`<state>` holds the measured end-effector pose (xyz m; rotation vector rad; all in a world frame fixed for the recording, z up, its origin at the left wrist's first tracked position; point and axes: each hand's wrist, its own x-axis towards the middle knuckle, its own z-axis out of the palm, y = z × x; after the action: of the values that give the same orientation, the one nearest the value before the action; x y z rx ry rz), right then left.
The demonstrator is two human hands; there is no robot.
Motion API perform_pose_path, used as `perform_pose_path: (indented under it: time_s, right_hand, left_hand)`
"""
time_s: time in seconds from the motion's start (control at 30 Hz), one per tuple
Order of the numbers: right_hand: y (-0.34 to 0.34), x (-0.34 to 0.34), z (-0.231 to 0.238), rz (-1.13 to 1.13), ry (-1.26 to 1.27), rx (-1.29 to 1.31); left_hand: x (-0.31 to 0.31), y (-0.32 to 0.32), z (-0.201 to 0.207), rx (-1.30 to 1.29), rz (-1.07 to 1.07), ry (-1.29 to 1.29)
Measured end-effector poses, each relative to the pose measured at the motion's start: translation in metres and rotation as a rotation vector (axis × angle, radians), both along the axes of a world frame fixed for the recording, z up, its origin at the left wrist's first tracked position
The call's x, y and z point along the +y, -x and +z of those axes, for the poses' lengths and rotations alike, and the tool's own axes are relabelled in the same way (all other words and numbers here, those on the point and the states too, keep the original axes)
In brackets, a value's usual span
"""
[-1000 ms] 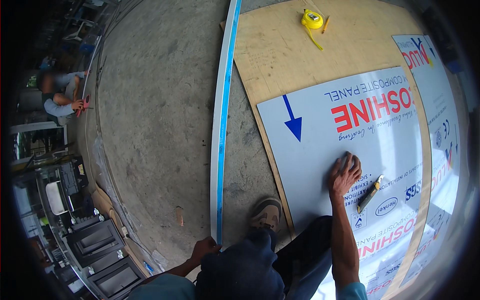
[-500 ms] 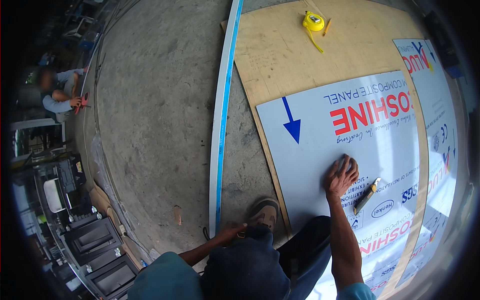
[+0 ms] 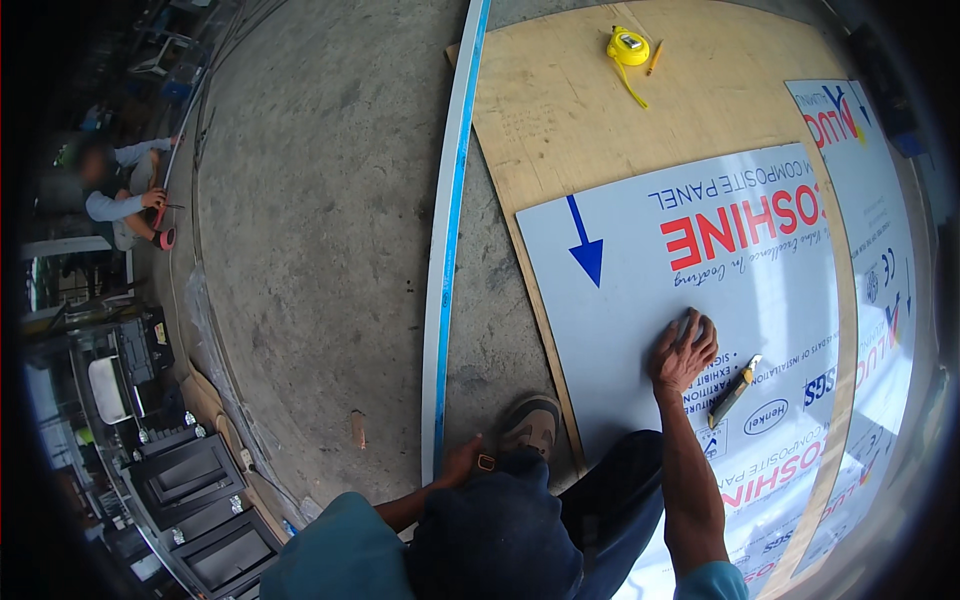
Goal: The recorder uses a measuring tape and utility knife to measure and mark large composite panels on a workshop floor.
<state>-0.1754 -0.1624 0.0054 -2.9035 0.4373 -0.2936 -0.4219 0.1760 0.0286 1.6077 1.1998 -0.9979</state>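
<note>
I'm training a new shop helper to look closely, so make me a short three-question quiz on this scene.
1. Fill in the colour: the long white strip carries a ____ stripe along its length.
2. True or false: the yellow tape measure lies on the plywood sheet, to the left of a pencil.
3. Choose one. The utility knife lies on:
a) the white strip
b) the grey panel on which the right hand rests
c) the bare plywood sheet

Key: 1. blue; 2. true; 3. b
</note>
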Motion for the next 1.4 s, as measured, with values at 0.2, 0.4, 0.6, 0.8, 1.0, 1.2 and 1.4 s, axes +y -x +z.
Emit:
perform_pose_path:
  time_s: [0.2, 0.4, 0.6, 0.8, 1.0, 1.2, 1.4]
  right_hand:
    - [-0.001, 0.0, 0.0, 0.012, 0.0, -0.022]
    - [-0.002, 0.0, 0.003, 0.03, 0.024, -0.038]
    - [-0.001, 0.0, 0.001, 0.008, -0.003, -0.018]
    - [-0.001, -0.008, 0.004, 0.01, 0.002, -0.003]
    - [-0.002, 0.001, 0.003, 0.007, -0.011, 0.026]
    - [-0.002, 0.0, 0.001, 0.0, -0.032, 0.034]
    - [-0.002, -0.004, 0.003, -0.001, -0.021, 0.021]
  left_hand:
    - [0.005, 0.021, -0.014, -0.122, 0.004, -0.02]
    - [-0.008, -0.016, 0.02, 0.078, 0.278, 0.057]
    - [-0.004, -0.018, 0.02, 0.133, 0.335, 0.193]
    - [0.011, -0.068, 0.083, -0.034, -0.157, 0.447]
    - [0.062, -0.135, 0.125, -0.185, 0.22, 0.672]
    - [0.088, -0.187, 0.113, -0.446, 0.13, 0.362]
    - [0.086, -0.264, 0.103, -0.305, -0.972, -0.414]
